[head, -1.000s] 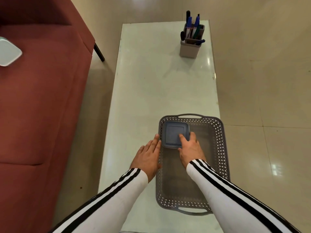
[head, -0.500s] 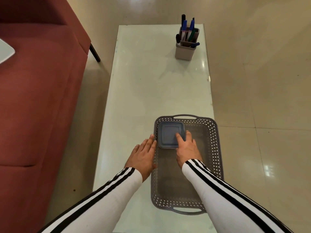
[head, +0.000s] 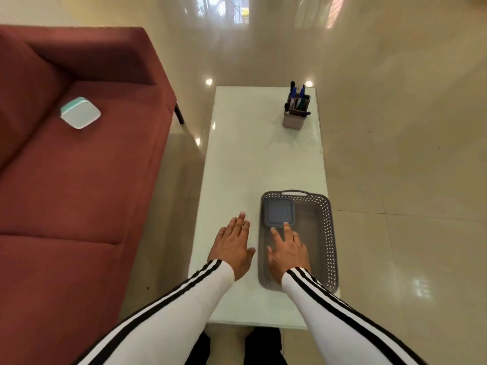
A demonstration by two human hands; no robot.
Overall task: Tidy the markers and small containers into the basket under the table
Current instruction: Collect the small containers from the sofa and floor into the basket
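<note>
A grey perforated basket (head: 328,233) lies on the white glass table (head: 250,159), near its right front. A small blue-grey lidded container (head: 278,212) sits in the basket's far left corner. My right hand (head: 288,250) hovers over the basket with straight fingers, its fingertips just at the container's near edge. My left hand (head: 233,246) is flat and open above the table, left of the basket. A grey holder with several markers (head: 296,111) stands at the table's far right.
A dark red sofa (head: 66,180) runs along the left, with a small white and teal square device (head: 80,112) on its seat. Glossy beige floor tiles surround the table. My dark trouser legs show below the table's near edge.
My right hand has let go of the container and drawn back toward me. The left hand has come off the basket's left rim. The view has tilted up and back.
</note>
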